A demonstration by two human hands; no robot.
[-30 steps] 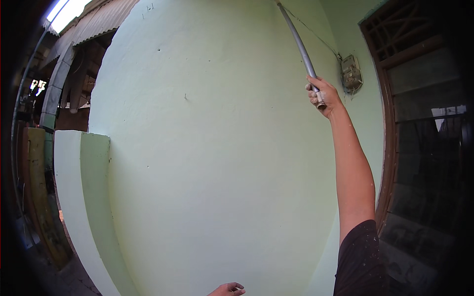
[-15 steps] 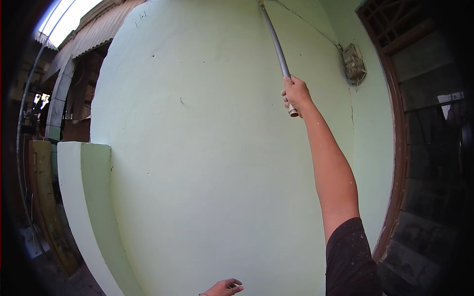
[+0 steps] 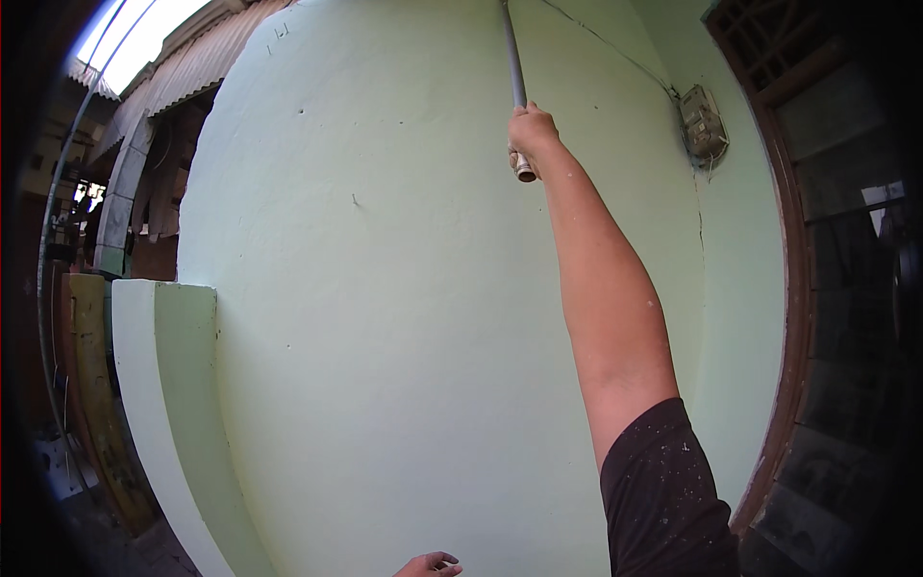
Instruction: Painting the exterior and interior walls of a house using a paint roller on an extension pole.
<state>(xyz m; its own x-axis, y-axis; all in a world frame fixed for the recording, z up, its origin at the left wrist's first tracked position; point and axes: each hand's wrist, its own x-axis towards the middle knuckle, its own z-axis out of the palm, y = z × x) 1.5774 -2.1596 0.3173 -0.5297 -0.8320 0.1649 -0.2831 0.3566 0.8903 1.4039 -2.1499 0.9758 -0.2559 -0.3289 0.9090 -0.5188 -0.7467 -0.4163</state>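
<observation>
With my right arm stretched up, my right hand (image 3: 535, 133) is wrapped round the lower end of a long grey pole (image 3: 512, 60). A short stub of the pole sticks out below my fist. Its upper end runs out of the picture at the top, so whatever is on it is hidden. Behind it rises a pale green wall (image 3: 413, 317) with small holes and a nail. Low at the bottom edge, my left hand (image 3: 429, 565) shows only in part, holding nothing, its fingers loosely bent and apart.
An electric meter box (image 3: 704, 125) hangs at the right corner, with a cable (image 3: 615, 53) running along the wall to it. A dark window with a brown frame (image 3: 790, 279) stands at far right. A low green partition (image 3: 183, 385) juts out at left.
My right hand has moved up and to the left with the pole, which now stands more upright. My left hand has sunk slightly lower and leftward in the picture.
</observation>
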